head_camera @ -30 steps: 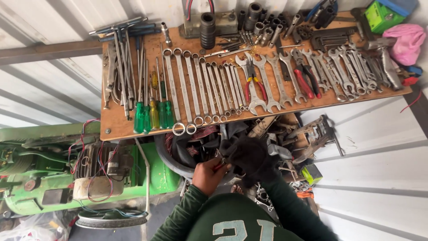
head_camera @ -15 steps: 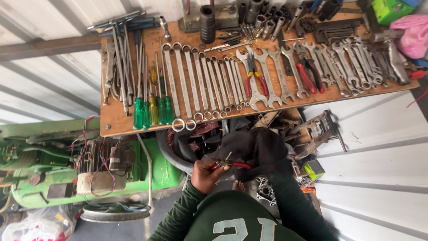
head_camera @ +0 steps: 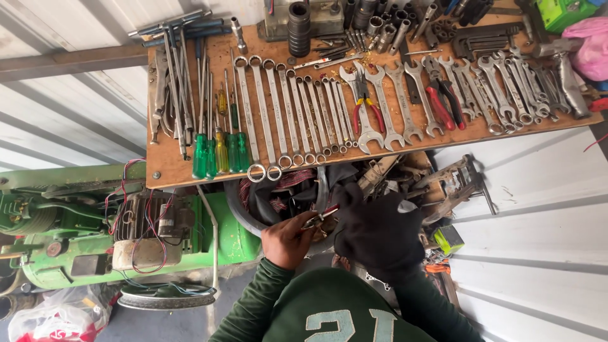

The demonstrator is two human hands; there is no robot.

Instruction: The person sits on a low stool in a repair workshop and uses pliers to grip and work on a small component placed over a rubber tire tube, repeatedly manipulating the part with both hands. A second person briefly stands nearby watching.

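My left hand (head_camera: 286, 239) is bare and closed on a small metal tool with a red grip (head_camera: 320, 217), held over a heap of parts below the board. Just right of it is my right hand (head_camera: 378, 229), in a black glove with its back toward the camera. The glove hides its fingers, and it sits close to the tool's tip. A wooden board (head_camera: 171, 161) above both hands carries rows of spanners (head_camera: 297, 111), green and yellow screwdrivers (head_camera: 218, 149) and red-handled pliers (head_camera: 366, 104).
A green machine with red wiring (head_camera: 95, 221) lies at the left. A black tyre or ring and scrap metal (head_camera: 443, 190) sit under the board. Sockets (head_camera: 299, 28) stand at the board's far edge, with a pink bag (head_camera: 592, 47) at top right. White corrugated sheet lies at the right.
Both hands came up out of the parts heap. The red-gripped tool now shows in my left hand, and the gloved right hand has drawn slightly away to the right.
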